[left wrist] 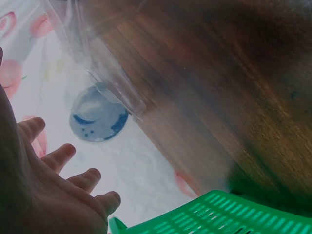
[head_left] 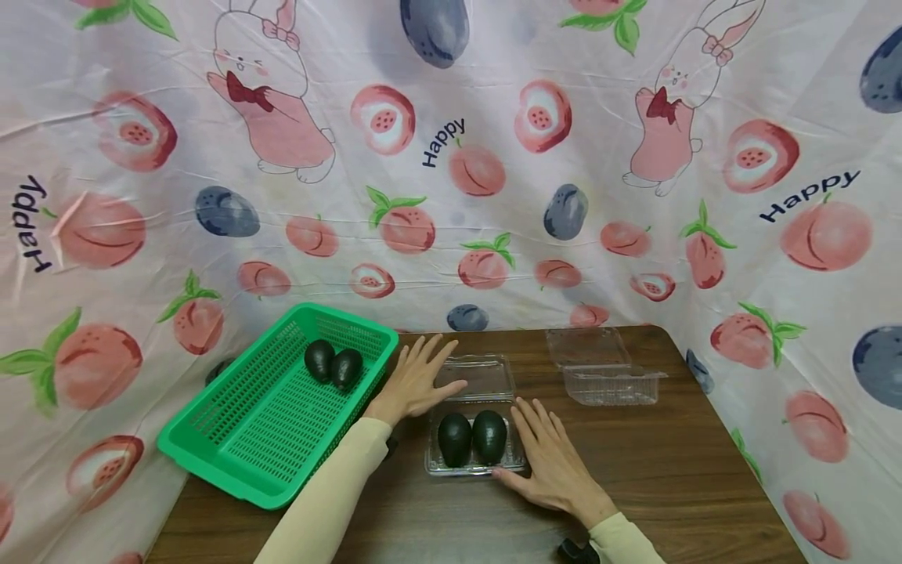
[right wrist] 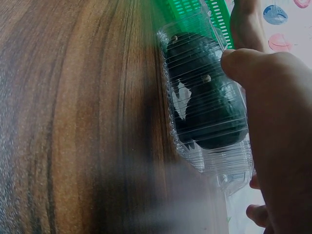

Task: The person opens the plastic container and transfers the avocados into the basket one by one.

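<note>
Two dark green avocados [head_left: 471, 439] sit side by side in a clear plastic clamshell box [head_left: 517, 450], whose lid [head_left: 482, 377] is folded back away from me. My right hand [head_left: 553, 466] lies along the box's right side, its fingers straight and its thumb at the near right corner. In the right wrist view the thumb [right wrist: 239, 66] overlaps the rim of the box, avocados showing through the ribbed wall. My left hand [head_left: 412, 384] is spread between the green basket and the lid, thumb toward the lid's left edge. Its palm holds nothing.
A green plastic basket [head_left: 218, 446] stands at the left with two more avocados [head_left: 333, 366] in it. Another clear clamshell box [head_left: 611, 386], lid raised, is at the back right of the wooden table [head_left: 676, 470]. A printed cloth [head_left: 507, 196] hangs behind.
</note>
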### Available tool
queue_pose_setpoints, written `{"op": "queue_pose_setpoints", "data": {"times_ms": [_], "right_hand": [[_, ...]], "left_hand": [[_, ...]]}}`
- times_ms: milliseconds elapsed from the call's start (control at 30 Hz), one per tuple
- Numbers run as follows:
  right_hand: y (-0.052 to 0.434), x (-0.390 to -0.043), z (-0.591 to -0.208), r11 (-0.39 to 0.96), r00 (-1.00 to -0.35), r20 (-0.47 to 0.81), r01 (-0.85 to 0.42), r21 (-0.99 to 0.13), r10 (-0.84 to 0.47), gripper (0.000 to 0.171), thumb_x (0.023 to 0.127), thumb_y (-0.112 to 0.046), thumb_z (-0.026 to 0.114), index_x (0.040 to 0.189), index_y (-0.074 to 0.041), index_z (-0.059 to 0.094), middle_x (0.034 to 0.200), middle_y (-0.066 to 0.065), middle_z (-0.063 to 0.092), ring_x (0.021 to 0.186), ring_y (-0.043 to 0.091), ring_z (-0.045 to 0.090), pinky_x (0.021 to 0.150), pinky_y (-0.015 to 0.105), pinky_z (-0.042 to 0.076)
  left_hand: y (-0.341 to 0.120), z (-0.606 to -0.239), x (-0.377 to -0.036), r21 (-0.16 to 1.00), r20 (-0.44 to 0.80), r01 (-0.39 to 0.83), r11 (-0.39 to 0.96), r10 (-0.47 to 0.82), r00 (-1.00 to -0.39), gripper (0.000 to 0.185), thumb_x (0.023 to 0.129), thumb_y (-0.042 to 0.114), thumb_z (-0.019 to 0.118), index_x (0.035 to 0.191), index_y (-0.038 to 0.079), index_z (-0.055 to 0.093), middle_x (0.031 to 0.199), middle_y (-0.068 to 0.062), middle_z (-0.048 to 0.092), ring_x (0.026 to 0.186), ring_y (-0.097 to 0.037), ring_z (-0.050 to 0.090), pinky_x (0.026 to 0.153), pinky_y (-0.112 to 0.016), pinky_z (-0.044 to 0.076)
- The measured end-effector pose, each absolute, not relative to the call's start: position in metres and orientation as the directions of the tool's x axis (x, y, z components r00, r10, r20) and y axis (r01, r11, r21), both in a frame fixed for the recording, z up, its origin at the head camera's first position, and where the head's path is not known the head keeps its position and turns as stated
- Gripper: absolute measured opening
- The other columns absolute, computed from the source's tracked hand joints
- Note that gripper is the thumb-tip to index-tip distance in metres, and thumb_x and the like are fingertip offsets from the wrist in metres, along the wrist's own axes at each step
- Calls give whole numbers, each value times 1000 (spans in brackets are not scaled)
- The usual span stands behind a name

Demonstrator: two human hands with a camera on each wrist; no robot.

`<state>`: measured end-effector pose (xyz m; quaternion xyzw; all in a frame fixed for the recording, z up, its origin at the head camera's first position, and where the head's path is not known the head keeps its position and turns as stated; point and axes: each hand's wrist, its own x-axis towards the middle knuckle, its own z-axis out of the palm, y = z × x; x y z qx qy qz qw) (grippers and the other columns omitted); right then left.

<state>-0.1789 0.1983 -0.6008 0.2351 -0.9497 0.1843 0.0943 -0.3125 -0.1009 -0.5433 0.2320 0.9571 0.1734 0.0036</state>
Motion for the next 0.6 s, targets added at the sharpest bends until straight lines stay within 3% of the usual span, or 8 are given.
{"op": "queue_pose_setpoints", "data": {"times_ms": [600], "right_hand": [[198,-178,-601,817,-880,244,-470,-335,-407,111,100,-75,71,175,0,37,184,21,35,170,52,34,131,77,36]], "left_hand": [[-106,-545,-272,335,98,528,781,528,-844,87,108,65,65,179,23,36,187,-19,30,175,-53,20,137,-80,20]]}}
